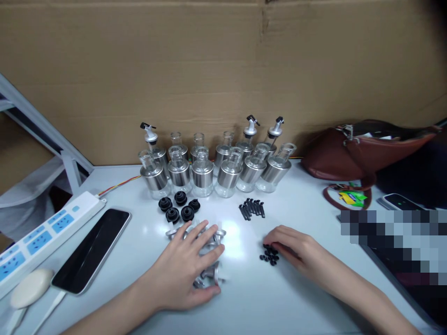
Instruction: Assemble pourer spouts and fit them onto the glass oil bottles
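1. Left hand (183, 269): palm down, fingers and thumb spread over a group of silver, metallic-looking pourer caps (214, 271). Some show between thumb and index finger, others past the fingertips; which ones it touches, cannot tell.
2. Right hand (296, 246): fingers curled, tips down at a small pile of tiny round black pieces (272, 257). Pile lies under and just left of these fingers. Whether a piece is pinched, cannot tell; fingertips partly hidden.
3. Just beyond the left fingertips: five ribbed black stoppers (187, 213), loosely clustered.
4. Ahead and to the left of the right hand: slim flat black strips (252, 207), side by side.
5. Farther ahead of both hands: two rows of clear glass bottles with brushed-metal bands (203, 174). Three in the back row carry silver pourers with black tips (150, 135).
6. Left of the left hand, well apart: black-screened phone (92, 251); beyond it, a white power strip with blue socket panels (42, 242).
7. Ahead and right of the right hand: reddish-brown leather-look bag (363, 156), yellow-and-green packet (352, 198) near it.
8. Behind the bottles: tan cardboard wall (209, 70).
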The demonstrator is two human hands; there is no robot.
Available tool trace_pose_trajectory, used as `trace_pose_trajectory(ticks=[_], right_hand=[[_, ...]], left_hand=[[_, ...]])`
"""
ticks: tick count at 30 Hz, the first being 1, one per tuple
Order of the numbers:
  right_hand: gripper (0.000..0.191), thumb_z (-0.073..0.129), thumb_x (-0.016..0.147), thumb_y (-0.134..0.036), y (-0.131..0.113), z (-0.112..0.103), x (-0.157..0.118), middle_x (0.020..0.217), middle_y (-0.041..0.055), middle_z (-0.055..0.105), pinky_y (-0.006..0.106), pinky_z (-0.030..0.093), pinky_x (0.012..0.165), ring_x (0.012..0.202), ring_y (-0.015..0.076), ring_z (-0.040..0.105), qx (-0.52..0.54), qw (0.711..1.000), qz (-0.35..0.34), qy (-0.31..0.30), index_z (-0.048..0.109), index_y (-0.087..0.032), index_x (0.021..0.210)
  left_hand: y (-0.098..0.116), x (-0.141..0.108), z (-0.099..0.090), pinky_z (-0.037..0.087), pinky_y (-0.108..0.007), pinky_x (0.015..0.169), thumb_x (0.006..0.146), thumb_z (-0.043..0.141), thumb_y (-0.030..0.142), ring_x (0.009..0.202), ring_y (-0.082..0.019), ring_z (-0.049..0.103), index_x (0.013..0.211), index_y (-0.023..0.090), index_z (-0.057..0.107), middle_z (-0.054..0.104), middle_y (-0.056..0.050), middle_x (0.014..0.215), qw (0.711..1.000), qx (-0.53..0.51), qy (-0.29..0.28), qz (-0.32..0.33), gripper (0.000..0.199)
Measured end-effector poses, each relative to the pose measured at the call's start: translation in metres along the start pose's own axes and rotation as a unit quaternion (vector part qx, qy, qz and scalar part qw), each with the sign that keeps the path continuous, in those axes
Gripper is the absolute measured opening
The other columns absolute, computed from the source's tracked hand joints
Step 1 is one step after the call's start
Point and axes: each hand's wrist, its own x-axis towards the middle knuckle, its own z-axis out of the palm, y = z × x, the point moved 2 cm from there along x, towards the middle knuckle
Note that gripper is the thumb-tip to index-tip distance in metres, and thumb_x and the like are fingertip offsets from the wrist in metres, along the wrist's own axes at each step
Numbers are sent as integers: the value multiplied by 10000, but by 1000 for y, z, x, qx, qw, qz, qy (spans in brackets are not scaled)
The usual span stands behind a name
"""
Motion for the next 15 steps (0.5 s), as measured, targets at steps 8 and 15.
trace_pose_trajectory(ticks=[8,15], right_hand=[[229,407,967,-243,-20,-12,5,917,72,669,327,556,760,857,190,654,-5,1000,-11,10,634,-216,957],[680,493,928,-455,-56,22,9,1574,156,242,501,337,1125,1435,297,268,26,993,17,-117,258,-187,1506]], left_hand=[[1,-1,-2,345,-517,1019,859,530,498,1254,-325,471,1264,252,533,548,-112,1327,999,-34,19,-8,473],[3,1,-4,412,-476,950,874,530,430,1249,-317,467,1252,254,532,504,-106,1384,999,-35,15,-13,417]])
